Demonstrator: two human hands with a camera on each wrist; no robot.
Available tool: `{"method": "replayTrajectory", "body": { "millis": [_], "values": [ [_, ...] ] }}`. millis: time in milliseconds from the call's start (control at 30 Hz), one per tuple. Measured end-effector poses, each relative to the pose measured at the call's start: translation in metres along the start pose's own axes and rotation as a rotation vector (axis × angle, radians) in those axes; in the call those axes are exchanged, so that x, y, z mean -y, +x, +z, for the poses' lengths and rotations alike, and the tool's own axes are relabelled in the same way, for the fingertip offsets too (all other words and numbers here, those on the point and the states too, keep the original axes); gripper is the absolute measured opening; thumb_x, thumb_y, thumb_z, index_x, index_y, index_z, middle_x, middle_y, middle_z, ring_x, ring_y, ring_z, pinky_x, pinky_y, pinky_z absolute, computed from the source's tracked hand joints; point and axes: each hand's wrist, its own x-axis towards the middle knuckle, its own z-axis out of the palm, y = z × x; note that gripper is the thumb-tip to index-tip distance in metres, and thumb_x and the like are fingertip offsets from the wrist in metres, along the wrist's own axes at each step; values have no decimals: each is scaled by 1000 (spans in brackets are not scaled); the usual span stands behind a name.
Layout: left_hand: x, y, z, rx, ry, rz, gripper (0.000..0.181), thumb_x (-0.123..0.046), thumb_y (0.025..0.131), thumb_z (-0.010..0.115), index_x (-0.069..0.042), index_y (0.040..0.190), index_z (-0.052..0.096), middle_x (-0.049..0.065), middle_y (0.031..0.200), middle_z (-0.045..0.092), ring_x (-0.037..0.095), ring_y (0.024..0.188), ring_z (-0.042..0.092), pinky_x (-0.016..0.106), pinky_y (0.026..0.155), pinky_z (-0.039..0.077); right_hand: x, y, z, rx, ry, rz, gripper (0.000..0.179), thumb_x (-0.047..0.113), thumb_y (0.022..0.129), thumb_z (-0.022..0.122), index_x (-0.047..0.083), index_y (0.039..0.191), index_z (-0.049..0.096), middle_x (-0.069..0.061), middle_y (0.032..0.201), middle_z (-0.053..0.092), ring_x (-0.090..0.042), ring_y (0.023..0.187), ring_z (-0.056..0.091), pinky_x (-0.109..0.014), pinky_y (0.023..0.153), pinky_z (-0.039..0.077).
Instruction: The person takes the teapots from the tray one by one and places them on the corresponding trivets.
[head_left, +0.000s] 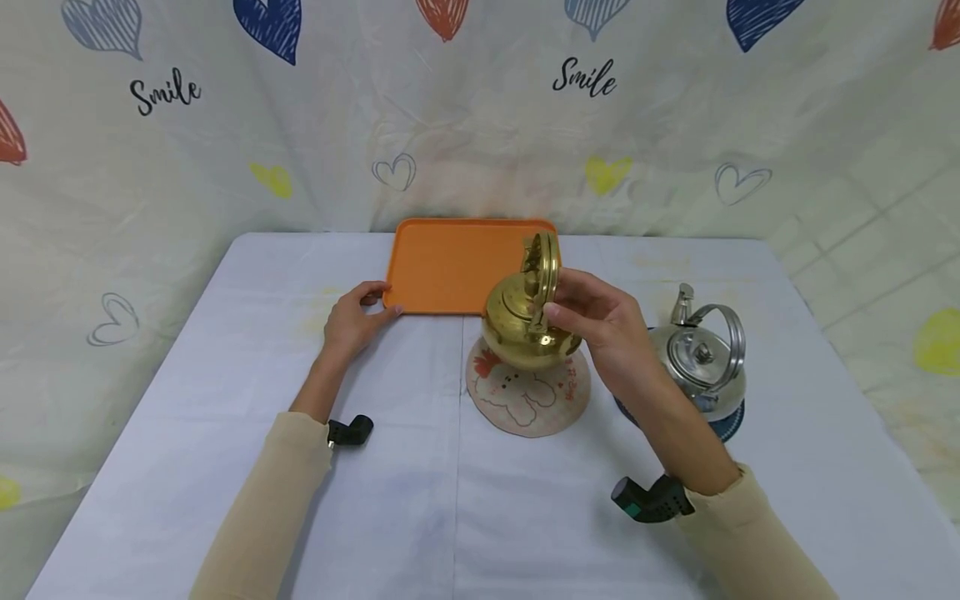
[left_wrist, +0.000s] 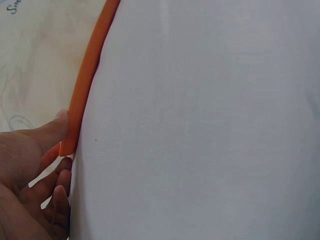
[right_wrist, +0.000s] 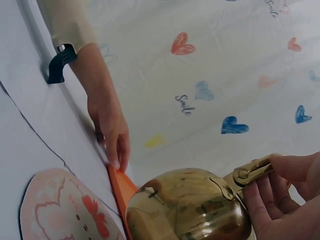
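A brass kettle (head_left: 525,321) is held by its upright handle in my right hand (head_left: 611,321); fingers and thumb grip the handle's right side. In the right wrist view the kettle's round body (right_wrist: 187,205) hangs beside a pink round mat with a cartoon animal (right_wrist: 67,205). From the head view it overlaps that mat (head_left: 528,408) and the near right part of an orange tray (head_left: 450,267). My left hand (head_left: 352,321) holds the tray's near left corner, thumb on one edge and fingers around the other. The left wrist view shows the thumb against the orange rim (left_wrist: 82,95).
A silver kettle (head_left: 701,358) with a raised handle stands on a dark blue mat (head_left: 731,423) at the right, close to my right forearm. A white cloth covers the table (head_left: 390,517). Behind its far edge hangs a heart-printed curtain (head_left: 480,108).
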Motion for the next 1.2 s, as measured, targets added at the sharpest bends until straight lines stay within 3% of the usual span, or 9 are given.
{"method": "replayTrajectory", "body": {
  "millis": [1200],
  "values": [
    [0,1,-1,11,2,-12,53,-37,96,75,-19,143,60,10,142,63,31,131,56,53,112,43,-6,-14,-6,5,-33,71,36,5,96,73,10,132,68,5,101,69,-9,92,66,-23,80,58]
  ]
}}
